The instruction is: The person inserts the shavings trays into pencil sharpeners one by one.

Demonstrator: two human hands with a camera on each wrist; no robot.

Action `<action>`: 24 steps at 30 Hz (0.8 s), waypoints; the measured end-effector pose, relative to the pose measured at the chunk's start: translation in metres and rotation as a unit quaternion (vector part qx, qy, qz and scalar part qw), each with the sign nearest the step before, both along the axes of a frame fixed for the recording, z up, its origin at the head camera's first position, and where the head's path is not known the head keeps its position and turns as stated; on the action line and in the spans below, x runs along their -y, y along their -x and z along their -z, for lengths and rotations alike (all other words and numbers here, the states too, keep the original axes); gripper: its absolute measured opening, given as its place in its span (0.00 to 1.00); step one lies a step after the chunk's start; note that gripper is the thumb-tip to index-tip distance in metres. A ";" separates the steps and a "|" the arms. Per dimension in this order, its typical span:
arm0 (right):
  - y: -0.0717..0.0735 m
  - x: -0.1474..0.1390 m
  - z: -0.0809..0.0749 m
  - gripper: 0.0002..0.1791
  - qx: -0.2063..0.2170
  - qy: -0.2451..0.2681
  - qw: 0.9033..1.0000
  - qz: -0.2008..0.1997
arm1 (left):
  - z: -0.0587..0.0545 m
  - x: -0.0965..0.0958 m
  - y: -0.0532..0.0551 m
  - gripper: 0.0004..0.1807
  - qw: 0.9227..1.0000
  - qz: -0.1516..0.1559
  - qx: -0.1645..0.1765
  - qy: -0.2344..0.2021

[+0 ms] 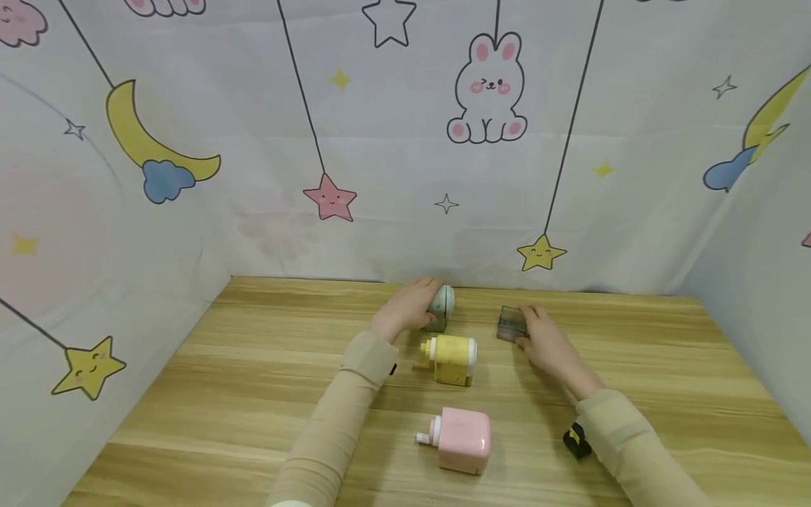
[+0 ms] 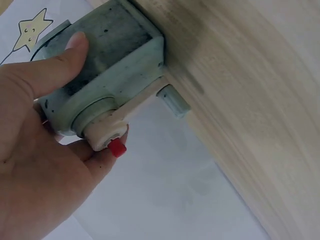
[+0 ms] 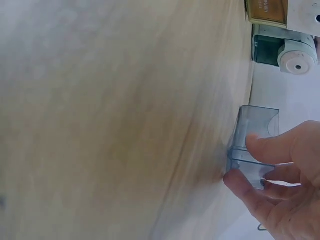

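At the back of the table, my left hand (image 1: 408, 308) grips a green hand-crank pencil sharpener (image 1: 439, 315). In the left wrist view the thumb lies across the sharpener's dark side (image 2: 112, 37), and its crank, with a red tip (image 2: 117, 147), points away from the palm. To the right, my right hand (image 1: 552, 345) holds a clear grey plastic box (image 1: 510, 324), shaped like a shavings drawer, between thumb and fingers. The right wrist view shows the box (image 3: 257, 122) close to the tabletop; whether it touches cannot be told.
Nearer than the green one stands a yellow crank sharpener (image 1: 453, 359), and a pink crank sharpener (image 1: 464, 440) stands closer to me. All are on the wooden table (image 1: 222, 394). A patterned white cloth (image 1: 405, 155) hangs behind and along the sides.
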State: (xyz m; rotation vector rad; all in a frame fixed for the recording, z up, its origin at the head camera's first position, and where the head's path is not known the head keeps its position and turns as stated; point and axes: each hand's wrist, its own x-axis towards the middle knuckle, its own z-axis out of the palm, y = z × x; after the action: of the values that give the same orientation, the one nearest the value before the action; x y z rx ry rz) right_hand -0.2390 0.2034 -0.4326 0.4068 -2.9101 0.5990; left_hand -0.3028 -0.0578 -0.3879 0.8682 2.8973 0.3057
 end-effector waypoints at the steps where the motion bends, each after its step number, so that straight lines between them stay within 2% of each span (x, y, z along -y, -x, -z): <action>1: 0.000 0.000 0.000 0.33 0.002 -0.001 1.000 0.000 | 0.001 0.001 0.000 0.40 1.000 0.002 0.002 -0.002; 9: 0.003 -0.002 -0.003 0.34 0.016 0.006 1.000 0.004 | 0.005 0.003 0.001 0.39 1.000 0.013 0.002 -0.008; 18: 0.009 -0.003 -0.002 0.35 0.026 0.001 1.000 0.005 | 0.009 0.002 0.002 0.39 1.000 0.004 -0.010 -0.022; 24: 0.010 0.000 -0.003 0.34 0.037 0.012 0.999 0.003 | 0.016 0.007 0.007 0.41 0.996 0.015 0.011 -0.082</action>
State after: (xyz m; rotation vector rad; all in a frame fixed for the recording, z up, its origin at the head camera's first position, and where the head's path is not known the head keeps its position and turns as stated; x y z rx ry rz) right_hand -0.2487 0.2038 -0.4297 0.3810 -2.9697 0.6617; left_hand -0.3097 -0.0643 -0.4039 0.9245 2.8664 0.5550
